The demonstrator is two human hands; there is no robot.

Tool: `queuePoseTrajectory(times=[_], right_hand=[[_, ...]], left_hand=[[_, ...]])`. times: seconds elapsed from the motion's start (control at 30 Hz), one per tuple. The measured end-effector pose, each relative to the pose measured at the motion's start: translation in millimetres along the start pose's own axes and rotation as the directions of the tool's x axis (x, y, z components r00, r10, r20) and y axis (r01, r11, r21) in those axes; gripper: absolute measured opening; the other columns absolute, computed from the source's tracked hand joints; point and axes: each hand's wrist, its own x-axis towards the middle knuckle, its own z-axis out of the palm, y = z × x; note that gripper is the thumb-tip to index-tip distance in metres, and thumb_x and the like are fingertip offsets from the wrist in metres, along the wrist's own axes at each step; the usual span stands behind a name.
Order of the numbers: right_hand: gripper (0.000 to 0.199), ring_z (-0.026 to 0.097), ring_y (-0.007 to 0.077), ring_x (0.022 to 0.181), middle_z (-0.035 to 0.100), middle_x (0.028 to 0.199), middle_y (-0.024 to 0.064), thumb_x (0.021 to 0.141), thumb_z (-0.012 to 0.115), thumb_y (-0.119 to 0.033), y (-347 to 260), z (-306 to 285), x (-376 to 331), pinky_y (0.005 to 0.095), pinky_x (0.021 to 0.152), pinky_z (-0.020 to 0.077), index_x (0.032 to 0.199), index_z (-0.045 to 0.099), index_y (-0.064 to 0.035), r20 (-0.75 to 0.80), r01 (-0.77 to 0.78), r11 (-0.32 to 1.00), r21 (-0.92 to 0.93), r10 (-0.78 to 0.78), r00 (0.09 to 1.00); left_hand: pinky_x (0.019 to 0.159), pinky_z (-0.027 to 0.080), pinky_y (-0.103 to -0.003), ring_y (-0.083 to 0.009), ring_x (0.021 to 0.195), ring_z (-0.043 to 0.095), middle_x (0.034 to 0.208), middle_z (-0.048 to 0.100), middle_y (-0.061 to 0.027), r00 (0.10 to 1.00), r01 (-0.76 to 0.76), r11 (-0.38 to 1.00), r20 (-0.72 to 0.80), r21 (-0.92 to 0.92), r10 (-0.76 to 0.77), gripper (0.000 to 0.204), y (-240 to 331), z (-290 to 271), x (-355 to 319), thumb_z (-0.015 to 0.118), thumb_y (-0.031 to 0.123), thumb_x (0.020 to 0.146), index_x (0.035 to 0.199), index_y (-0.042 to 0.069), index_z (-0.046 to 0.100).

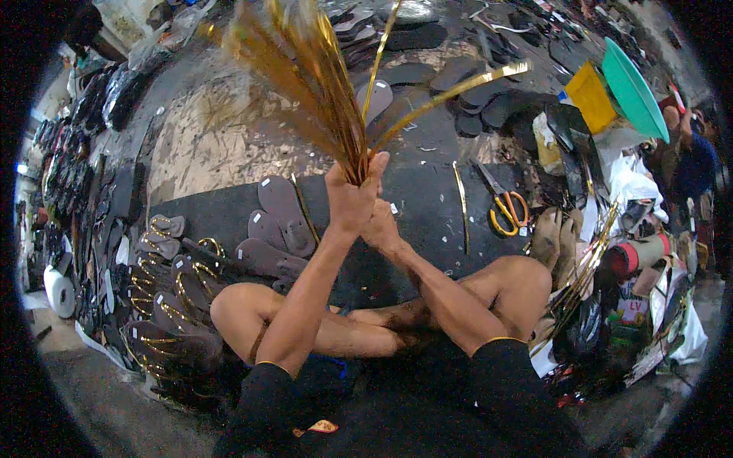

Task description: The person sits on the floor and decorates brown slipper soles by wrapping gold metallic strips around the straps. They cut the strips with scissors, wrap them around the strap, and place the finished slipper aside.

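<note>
A fanned bundle of shiny gold strips stands upright before me, its upper ends blurred by motion. My left hand is closed round its lower part. Just below, against the left wrist, my right hand is closed too; what its fingers hold is hidden. One gold strip splays out to the right. On the black mat lie a loose gold strip and scissors with orange-and-black handles, blades parted. Left of my hands are several dark shoe soles with small white stickers.
Dark sandals with gold straps are heaped by my left knee. More gold strips lie beside my right knee, near a rolled piece with a red end. A green basin and a yellow container stand far right, near another person.
</note>
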Motion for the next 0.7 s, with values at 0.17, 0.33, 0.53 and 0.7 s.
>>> queuePoseTrajectory(times=[0.17, 0.33, 0.53, 0.7], right_hand=[[0.047, 0.038, 0.0087, 0.045, 0.038, 0.058, -0.006, 0.103, 0.069, -0.037, -90.9, -6.9, -44.9, 0.0293, 0.045, 0.04, 0.069, 0.044, -0.0174, 0.359, -0.776, 0.44, 0.452, 0.707, 0.61], [0.046, 0.033, 0.0026, 0.043, 0.035, 0.053, -0.01, 0.108, 0.062, -0.033, -84.8, -12.1, -86.6, 0.0215, 0.042, 0.0328, 0.068, 0.043, -0.0199, 0.741, -0.726, -0.293, 0.622, 0.52, 0.424], [0.046, 0.032, 0.0039, 0.042, 0.034, 0.052, -0.0091, 0.111, 0.056, -0.034, -75.1, -25.6, -94.3, 0.0227, 0.041, 0.0319, 0.068, 0.044, -0.0189, 0.782, -0.735, -0.283, 0.617, 0.326, 0.531], [0.037, 0.045, 0.0068, 0.047, 0.046, 0.06, -0.0053, 0.11, 0.06, -0.038, -70.4, -27.1, -98.4, 0.0259, 0.047, 0.0416, 0.08, 0.054, -0.0169, 0.815, -0.789, -0.257, 0.559, 0.348, 0.464]], left_hand=[[0.076, 0.057, -0.035, -0.0152, 0.091, 0.071, 0.108, 0.075, -0.0065, 0.787, 0.445, 0.892, 0.507, -0.075, -0.351, 0.047, -18.5, -30.1, 2.3, 0.078, 0.039, 0.097, 0.125, 0.002, 0.065], [0.08, 0.061, -0.037, -0.0179, 0.09, 0.071, 0.108, 0.072, -0.0059, 0.462, 0.862, 0.483, 0.636, -0.156, -0.618, 0.047, -96.6, -23.7, -46.8, 0.066, 0.032, 0.105, 0.139, 0.001, 0.061], [0.07, 0.06, -0.034, -0.0125, 0.075, 0.065, 0.095, 0.066, -0.0034, 0.565, 0.818, 0.466, 0.62, -0.337, -0.544, 0.042, -65.9, -9.2, -42.6, 0.066, 0.032, 0.107, 0.134, 0.001, 0.058], [0.053, 0.046, -0.025, -0.0066, 0.062, 0.052, 0.085, 0.057, 0.0005, 0.652, 0.754, 0.513, 0.56, -0.41, -0.511, 0.038, -59.4, -5.4, -39.8, 0.062, 0.033, 0.108, 0.131, 0.002, 0.056]])
